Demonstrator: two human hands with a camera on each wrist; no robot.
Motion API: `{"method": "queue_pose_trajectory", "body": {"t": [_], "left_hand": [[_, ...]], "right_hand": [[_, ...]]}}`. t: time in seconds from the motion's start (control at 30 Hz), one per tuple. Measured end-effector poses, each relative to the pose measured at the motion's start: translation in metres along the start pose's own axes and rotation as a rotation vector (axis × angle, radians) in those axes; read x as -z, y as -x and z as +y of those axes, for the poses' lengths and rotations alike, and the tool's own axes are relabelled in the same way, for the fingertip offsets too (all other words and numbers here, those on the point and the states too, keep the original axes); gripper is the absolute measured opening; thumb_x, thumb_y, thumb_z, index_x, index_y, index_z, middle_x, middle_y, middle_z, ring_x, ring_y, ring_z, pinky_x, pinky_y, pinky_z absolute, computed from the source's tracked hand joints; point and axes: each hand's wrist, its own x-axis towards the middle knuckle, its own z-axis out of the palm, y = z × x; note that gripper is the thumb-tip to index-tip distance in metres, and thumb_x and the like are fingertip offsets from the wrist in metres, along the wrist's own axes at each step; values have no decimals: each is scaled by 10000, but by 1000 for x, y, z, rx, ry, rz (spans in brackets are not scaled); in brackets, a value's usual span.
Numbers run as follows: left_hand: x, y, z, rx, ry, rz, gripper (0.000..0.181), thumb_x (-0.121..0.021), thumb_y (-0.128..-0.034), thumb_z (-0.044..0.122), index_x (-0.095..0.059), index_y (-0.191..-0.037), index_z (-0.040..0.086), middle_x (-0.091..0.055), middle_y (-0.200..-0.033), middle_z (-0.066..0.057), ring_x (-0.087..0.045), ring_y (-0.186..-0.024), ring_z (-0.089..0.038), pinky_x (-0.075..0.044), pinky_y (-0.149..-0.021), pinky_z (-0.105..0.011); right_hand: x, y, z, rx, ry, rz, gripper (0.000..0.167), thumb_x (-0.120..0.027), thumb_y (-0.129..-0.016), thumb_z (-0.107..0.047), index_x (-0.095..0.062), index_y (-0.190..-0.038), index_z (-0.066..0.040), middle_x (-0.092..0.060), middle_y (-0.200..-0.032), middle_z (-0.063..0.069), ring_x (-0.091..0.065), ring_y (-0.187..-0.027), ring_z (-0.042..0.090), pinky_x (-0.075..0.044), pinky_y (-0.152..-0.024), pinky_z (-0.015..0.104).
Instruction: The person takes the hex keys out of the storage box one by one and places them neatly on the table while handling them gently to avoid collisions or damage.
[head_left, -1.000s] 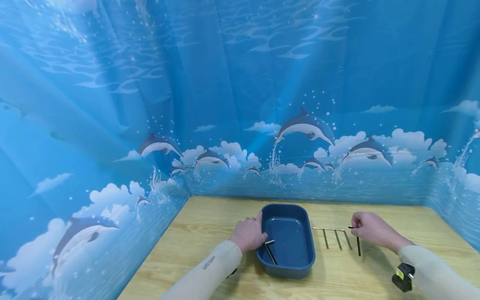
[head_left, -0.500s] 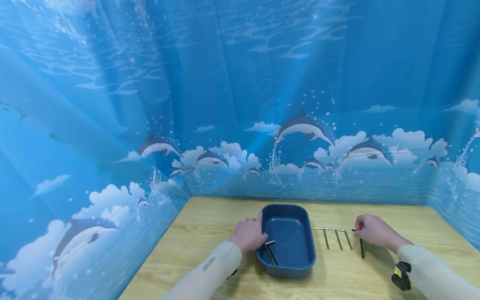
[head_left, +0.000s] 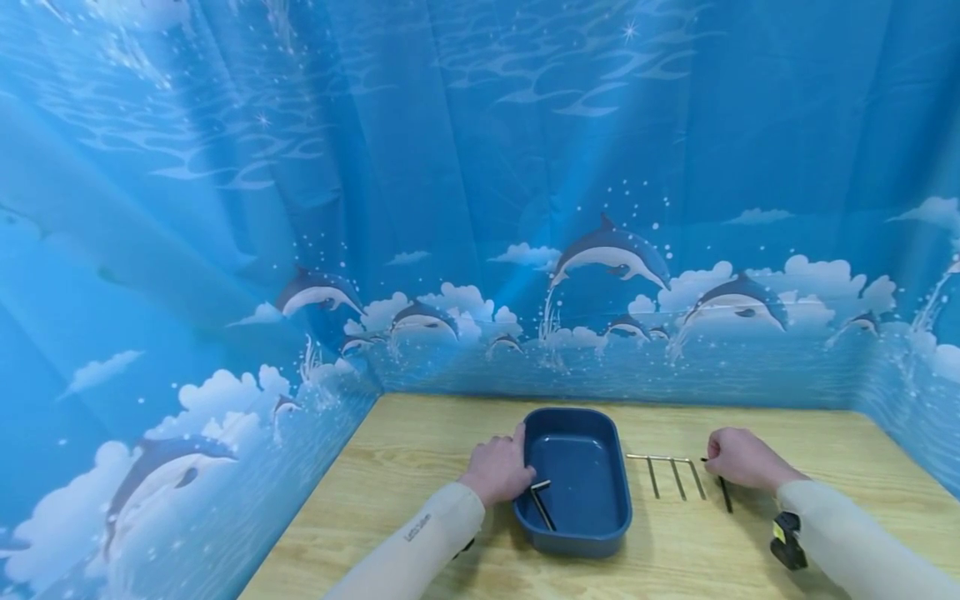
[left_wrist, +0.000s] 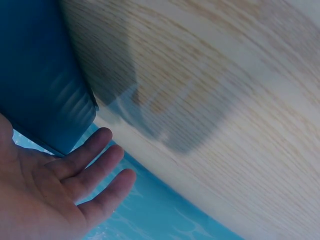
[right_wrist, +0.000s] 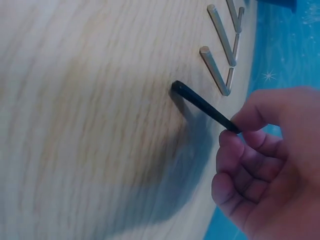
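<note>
My left hand [head_left: 498, 468] rests at the left rim of a dark blue rectangular tub [head_left: 622, 500]. Its index finger and thumb touch the rim, while the left wrist view shows the other fingers loosely extended beside the outer wall. In the tub, a pair of L-shaped hex keys [head_left: 542, 507] seems to lean at the near left corner. My right hand [head_left: 746, 458] pinches a black hex key [right_wrist: 202, 106] near its bend, between thumb and index finger. The key's long arm points toward the near side, low over the table. Several metallic hex keys [head_left: 677, 479] lie in a row left of this hand.
The wood-grain table [head_left: 420, 433] ends at a blue curtain [head_left: 480, 208] printed with dolphins, hanging behind and at both sides. The metallic keys lie between the tub's right wall and my right hand. A black wrist device [head_left: 787, 542] hangs under the right sleeve.
My right hand shifted slightly right, then a little back left, with the black hex key; the key's long arm now slants more to the right. The left hand and tub stayed still.
</note>
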Motion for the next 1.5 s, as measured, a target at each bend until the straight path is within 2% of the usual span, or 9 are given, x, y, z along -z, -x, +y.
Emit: {"method": "queue_pose_trajectory", "body": {"t": [0.2,0.47,0.77,1.03,1.27,1.5], "left_hand": [[0,1,0,-3,3,3,724,-600,-969,419,-339,-1568,107,-645,-1332,-119,-624,-1192,-291,-490,-1007,-513],[-1,1,0,-10,1,10,724,-603,-968,420,-340,-1567,109,-643,-1334,-117,-622,-1195,-287,-497,-997,-508],[-1,0,2,-11,2,13,727,-608,-962,424,-351,-1561,101,-646,-1328,-115,-624,-1183,-287,-498,-992,-511],[-1,-1,2,-11,-2,17,726,-605,-965,424,-346,-1561,100,-647,-1322,-115,-626,-1179,-283,-498,-997,-505],[0,-1,1,-10,-11,13,728,-610,-963,426,-348,-1559,100,-650,-1318,-115,-628,-1174,-284,-504,-986,-501],[-1,-1,0,-6,0,9,733,-612,-962,425,-342,-1562,102,-652,-1315,-115,-629,-1175,-284,-499,-990,-505]], "right_hand": [[-3,-8,3,-32,28,-23,100,-657,-825,-89,-586,-755,-84,-542,-690,17,-487,-631,171,-386,-585,321],[-4,-14,3,-62,51,-51,54,-636,-861,-76,-632,-812,-55,-589,-746,23,-515,-667,181,-418,-600,334],[-4,-18,6,-67,70,-60,113,-574,-864,-30,-603,-763,-72,-571,-727,27,-501,-662,189,-412,-609,341],[-7,-22,7,-50,69,-47,146,-526,-868,3,-577,-754,-73,-535,-704,36,-477,-653,192,-387,-600,336],[-11,-24,10,-23,77,-30,120,-540,-870,4,-631,-807,-42,-596,-768,35,-523,-700,194,-454,-625,362],[-13,-24,9,15,75,-12,118,-542,-873,-1,-622,-802,-49,-597,-774,33,-523,-702,189,-461,-628,367]]}}
